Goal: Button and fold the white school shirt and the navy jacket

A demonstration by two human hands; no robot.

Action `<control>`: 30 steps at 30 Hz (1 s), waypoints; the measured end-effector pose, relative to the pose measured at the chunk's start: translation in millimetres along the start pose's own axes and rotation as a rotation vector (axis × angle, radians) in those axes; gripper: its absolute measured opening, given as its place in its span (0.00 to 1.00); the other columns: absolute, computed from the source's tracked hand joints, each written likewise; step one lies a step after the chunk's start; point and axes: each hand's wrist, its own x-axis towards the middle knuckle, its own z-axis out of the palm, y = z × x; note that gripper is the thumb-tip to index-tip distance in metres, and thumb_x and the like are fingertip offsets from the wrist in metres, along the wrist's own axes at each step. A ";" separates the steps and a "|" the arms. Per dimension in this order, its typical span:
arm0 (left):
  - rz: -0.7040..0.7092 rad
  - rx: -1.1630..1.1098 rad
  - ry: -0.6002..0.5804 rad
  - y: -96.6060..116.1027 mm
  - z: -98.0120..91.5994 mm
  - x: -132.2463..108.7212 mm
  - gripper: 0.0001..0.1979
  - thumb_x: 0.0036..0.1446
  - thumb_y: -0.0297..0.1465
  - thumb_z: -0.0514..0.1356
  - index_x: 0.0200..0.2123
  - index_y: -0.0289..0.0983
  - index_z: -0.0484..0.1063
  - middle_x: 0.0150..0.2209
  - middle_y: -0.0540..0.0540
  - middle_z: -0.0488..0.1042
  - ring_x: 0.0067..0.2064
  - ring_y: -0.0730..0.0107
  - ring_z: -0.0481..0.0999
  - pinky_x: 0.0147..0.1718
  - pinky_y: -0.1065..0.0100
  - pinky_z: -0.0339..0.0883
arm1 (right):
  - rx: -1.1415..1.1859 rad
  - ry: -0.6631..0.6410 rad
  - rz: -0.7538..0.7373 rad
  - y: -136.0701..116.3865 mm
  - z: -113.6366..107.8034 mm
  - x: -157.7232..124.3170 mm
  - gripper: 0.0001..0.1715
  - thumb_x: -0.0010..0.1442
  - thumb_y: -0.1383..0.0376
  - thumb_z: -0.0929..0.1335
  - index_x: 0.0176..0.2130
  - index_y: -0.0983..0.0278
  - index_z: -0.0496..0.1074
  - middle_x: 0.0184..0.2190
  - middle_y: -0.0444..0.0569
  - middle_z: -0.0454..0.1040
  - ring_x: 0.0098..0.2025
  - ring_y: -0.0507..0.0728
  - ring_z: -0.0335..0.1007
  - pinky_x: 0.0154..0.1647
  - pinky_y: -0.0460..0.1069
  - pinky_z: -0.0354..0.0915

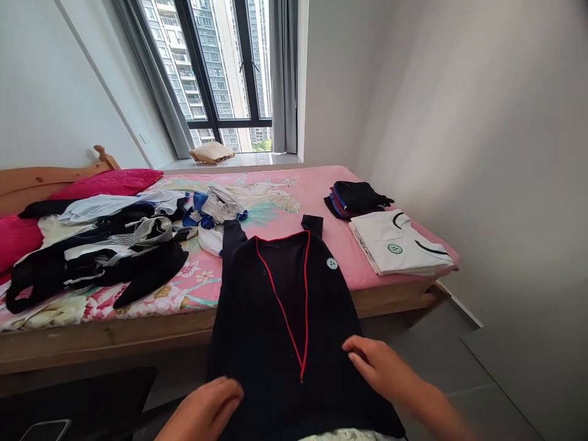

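A black cardigan (328, 324) with red trim along its V-neck and a round green-and-white badge lies front up. Its shoulders and sleeves rest on the bed, and its lower part hangs over the edge toward me. My left hand (206, 407) is at its lower left side, fingers bent with a gap between thumb and fingertips. On the other side my right hand (374, 364) is over the cardigan's side edge, fingers loosely curved and thumb apart. Neither hand visibly grips the fabric.
A loose heap of dark and striped clothes (151, 245) covers the bed's left side, by red pillows (110, 182). Folded white shirts (404, 245) and a folded dark stack (358, 197) sit at right. The wooden bed frame (114, 337) faces me.
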 end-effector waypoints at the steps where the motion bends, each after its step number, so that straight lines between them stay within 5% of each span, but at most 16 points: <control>1: 0.068 -0.034 -0.005 16.5 3.4 20.3 0.13 0.58 0.36 0.49 0.34 0.44 0.74 0.35 0.49 0.76 0.38 0.68 0.75 0.39 0.69 0.65 | 0.004 0.006 -0.002 -10.6 6.8 16.7 0.15 0.61 0.63 0.58 0.41 0.59 0.72 0.35 0.46 0.76 0.37 0.54 0.72 0.37 0.46 0.62; 6: -0.010 0.158 0.051 60.8 59.3 106.3 0.13 0.53 0.25 0.50 0.36 0.39 0.73 0.38 0.46 0.74 0.42 0.64 0.73 0.40 0.67 0.61 | -0.311 -0.047 0.120 -40.3 63.5 80.8 0.12 0.60 0.63 0.61 0.37 0.64 0.72 0.34 0.54 0.77 0.36 0.60 0.74 0.32 0.48 0.61; 11: -0.070 0.285 0.094 57.4 98.6 117.2 0.14 0.54 0.24 0.49 0.37 0.37 0.72 0.39 0.42 0.73 0.43 0.58 0.71 0.40 0.60 0.56 | -0.437 -0.167 0.028 -45.7 90.2 90.5 0.14 0.59 0.68 0.61 0.43 0.63 0.72 0.34 0.55 0.78 0.37 0.63 0.75 0.34 0.51 0.63; 19: -0.012 0.222 0.150 46.5 99.7 113.3 0.14 0.58 0.24 0.45 0.31 0.38 0.69 0.33 0.44 0.74 0.37 0.63 0.71 0.38 0.62 0.52 | -0.470 -0.143 0.027 -57.8 83.6 87.3 0.13 0.59 0.62 0.62 0.32 0.66 0.74 0.32 0.58 0.77 0.36 0.64 0.75 0.34 0.51 0.64; 21: 0.003 0.164 0.150 43.8 97.8 112.7 0.13 0.58 0.24 0.45 0.30 0.39 0.68 0.31 0.48 0.74 0.35 0.66 0.71 0.37 0.64 0.52 | -0.355 -0.065 0.073 -51.9 84.6 82.8 0.07 0.55 0.65 0.65 0.34 0.64 0.72 0.31 0.53 0.77 0.35 0.61 0.74 0.33 0.49 0.62; 26: 0.029 -0.266 0.201 41.3 89.7 106.4 0.06 0.51 0.23 0.51 0.27 0.39 0.62 0.29 0.51 0.68 0.32 0.72 0.67 0.33 0.71 0.56 | 0.167 0.126 0.230 -24.9 91.5 58.9 0.22 0.50 0.69 0.66 0.46 0.62 0.64 0.25 0.40 0.72 0.28 0.52 0.70 0.31 0.44 0.60; 29: 0.033 -0.388 0.216 45.0 85.9 103.6 0.04 0.49 0.24 0.52 0.27 0.39 0.61 0.27 0.52 0.65 0.30 0.72 0.65 0.32 0.71 0.57 | 0.279 0.100 0.257 -16.0 92.2 48.0 0.05 0.54 0.63 0.64 0.31 0.63 0.67 0.20 0.40 0.67 0.23 0.50 0.65 0.26 0.44 0.57; 30: 0.035 -0.402 0.221 46.9 84.9 102.9 0.04 0.49 0.25 0.52 0.26 0.39 0.61 0.27 0.52 0.65 0.30 0.72 0.64 0.31 0.71 0.57 | 0.301 0.080 0.243 -15.7 91.5 46.4 0.08 0.55 0.62 0.64 0.27 0.63 0.65 0.19 0.40 0.65 0.22 0.50 0.63 0.25 0.44 0.57</control>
